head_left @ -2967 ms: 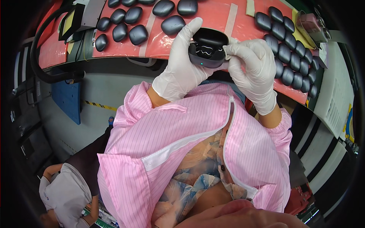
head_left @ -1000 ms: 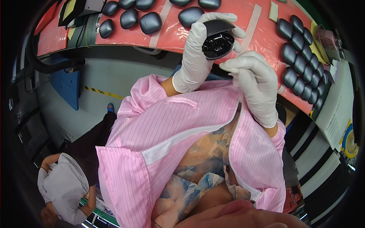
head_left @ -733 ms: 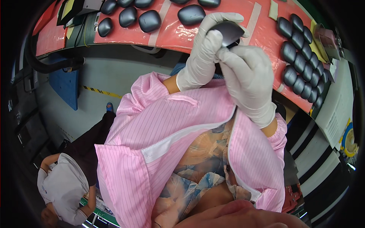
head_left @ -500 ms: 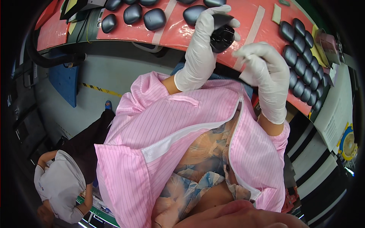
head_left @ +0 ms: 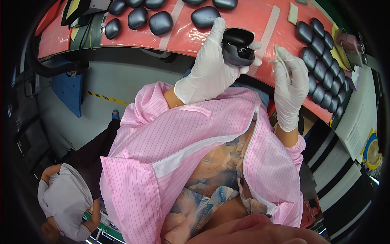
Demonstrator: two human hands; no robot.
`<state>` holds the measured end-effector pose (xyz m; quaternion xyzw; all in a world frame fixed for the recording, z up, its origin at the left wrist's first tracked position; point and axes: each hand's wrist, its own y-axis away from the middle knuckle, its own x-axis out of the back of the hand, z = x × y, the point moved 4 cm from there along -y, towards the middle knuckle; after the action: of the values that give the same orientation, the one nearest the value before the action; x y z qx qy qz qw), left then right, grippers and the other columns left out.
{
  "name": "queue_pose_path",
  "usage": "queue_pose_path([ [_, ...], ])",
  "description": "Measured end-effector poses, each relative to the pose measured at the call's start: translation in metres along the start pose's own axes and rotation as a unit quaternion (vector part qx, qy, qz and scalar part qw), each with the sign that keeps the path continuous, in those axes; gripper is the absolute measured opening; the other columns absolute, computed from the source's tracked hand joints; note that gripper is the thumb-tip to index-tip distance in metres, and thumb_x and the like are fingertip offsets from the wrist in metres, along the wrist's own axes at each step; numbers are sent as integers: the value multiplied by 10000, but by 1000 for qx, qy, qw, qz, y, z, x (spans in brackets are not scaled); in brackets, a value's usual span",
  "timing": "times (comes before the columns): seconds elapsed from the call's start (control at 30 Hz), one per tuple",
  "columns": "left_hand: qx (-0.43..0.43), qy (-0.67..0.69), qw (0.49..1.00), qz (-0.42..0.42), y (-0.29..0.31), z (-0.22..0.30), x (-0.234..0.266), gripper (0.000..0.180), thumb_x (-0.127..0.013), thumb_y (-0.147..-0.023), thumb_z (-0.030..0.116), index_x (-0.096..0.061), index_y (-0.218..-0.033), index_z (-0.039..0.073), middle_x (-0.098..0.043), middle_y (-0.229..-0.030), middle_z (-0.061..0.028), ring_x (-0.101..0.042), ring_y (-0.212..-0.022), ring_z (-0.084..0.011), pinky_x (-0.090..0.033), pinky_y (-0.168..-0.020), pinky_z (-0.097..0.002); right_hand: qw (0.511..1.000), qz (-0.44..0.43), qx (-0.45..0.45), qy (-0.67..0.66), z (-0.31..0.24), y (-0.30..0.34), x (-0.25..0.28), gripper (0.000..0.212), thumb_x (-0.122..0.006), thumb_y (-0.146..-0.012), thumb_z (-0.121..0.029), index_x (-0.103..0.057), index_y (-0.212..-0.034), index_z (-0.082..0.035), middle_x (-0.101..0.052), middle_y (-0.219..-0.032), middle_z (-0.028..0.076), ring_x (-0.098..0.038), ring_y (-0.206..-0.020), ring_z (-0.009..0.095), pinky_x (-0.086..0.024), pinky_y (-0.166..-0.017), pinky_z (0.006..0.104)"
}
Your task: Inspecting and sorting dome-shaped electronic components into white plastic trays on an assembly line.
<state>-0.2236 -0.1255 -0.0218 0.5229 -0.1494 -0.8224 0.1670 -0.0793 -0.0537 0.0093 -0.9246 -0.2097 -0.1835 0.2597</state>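
Observation:
My left hand (head_left: 209,67), in a white glove, holds a dark grey, rounded earbud case (head_left: 238,59) with its lid raised. The glossy black inside faces me, and small bright parts show in it. The thumb lies along the case's left side, while fingertips show on its right. To the right, apart from the case, is my right hand (head_left: 291,77), also gloved in white. Its fingers are bent and pinched together; whatever sits between the fingertips is too small to make out.
Several closed cases (head_left: 161,23) lie on the red mat (head_left: 185,35) at the far left, and more cases (head_left: 319,70) stand in rows at the right. A pale strip (head_left: 293,13) lies beyond my right hand. Another person (head_left: 67,191) is at the lower left.
The case in my left hand has tilted so that its inside now faces me. My right hand has turned more upright, its fingertips moving right, away from the case.

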Motion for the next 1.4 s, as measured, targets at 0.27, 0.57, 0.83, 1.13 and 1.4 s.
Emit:
queue_pose_path([
  [0.27,50,-26,997,-54,-2,-18,0,617,-317,-945,576,-539,-1094,20,-635,-1019,-148,-638,-810,-246,-527,-625,-323,936,-132,288,152,-32,-38,-9,246,-667,-659,15,-675,-893,-60,-603,-876,76,-610,-763,221,-478,-662,320],
  [0.57,90,68,993,28,4,0,15,695,-335,-934,580,-473,-1139,-69,-576,-1097,-253,-608,-800,-282,-477,-526,-251,976,-124,115,136,2,-37,-3,184,-608,-805,0,-681,-962,-61,-620,-827,84,-577,-779,223,-455,-726,334],
  [0.83,114,110,987,4,4,2,11,714,-303,-908,635,-513,-1052,-32,-617,-975,-214,-653,-763,-301,-537,-561,-307,974,-92,70,195,38,-12,-28,374,-653,-773,-48,-627,-1144,-84,-516,-1268,153,-477,-1168,313,-380,-982,382],
  [1.13,98,-31,992,77,-4,-6,18,627,-313,-931,600,-513,-1019,12,-612,-894,-150,-635,-720,-245,-478,-528,-280,940,-152,267,147,-3,-41,-26,237,-663,-685,-38,-680,-915,-91,-592,-826,70,-560,-788,238,-453,-692,369],
  [1.4,80,-85,989,88,-3,-1,17,558,-333,-947,569,-545,-970,54,-582,-797,-56,-603,-687,-186,-412,-521,-271,918,-228,190,263,-5,-50,-16,181,-655,-689,-73,-666,-869,-92,-558,-766,55,-551,-721,262,-454,-632,367],
])
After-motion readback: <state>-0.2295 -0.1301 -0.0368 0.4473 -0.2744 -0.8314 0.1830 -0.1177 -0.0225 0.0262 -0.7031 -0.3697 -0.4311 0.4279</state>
